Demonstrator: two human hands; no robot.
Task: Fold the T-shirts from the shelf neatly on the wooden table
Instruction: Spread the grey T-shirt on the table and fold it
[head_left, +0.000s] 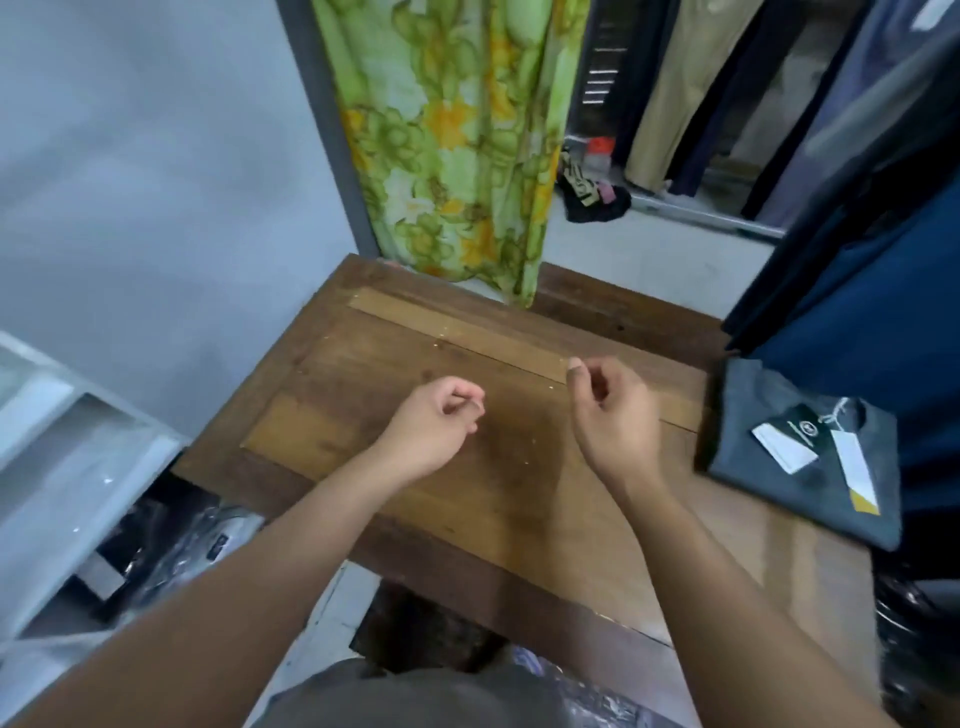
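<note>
Both hands hover over the middle of the table (363, 374), apart from each other and touching nothing. The left hand (436, 415) has a slack grip: fingers loosely curled, thumb near the fingertips, with nothing between them that I can see. The right hand (613, 415) is much the same, fingers bent inward and palm half turned to the left, its grip also empty. Neither hand rests on the wood.

The one T-shirt (769, 478) in view is dark grey and lies folded into a flat rectangle at the right edge of the table, just beside the right hand but not touched by it. Its tags (784, 447) lie on top by the collar, which suggests it was set front-up and pushed aside to keep the middle of the table as working space. I judge this shirt done.

The shelf (62, 441) stands to the left, pale and blurred; what it holds cannot be made out. Below it, near the floor, lie shiny plastic packs (171, 540) that may contain garments. The hands sit where a fresh shirt would be spread, so the likely next move is a reach left for another one.

At the far end hangs a green flowered curtain (447, 130), whose hem comes down to the far table edge. Trousers (691, 88) hang far right, and blue cloth (857, 312) hangs close above the folded shirt, where it could brush the pile.
</note>
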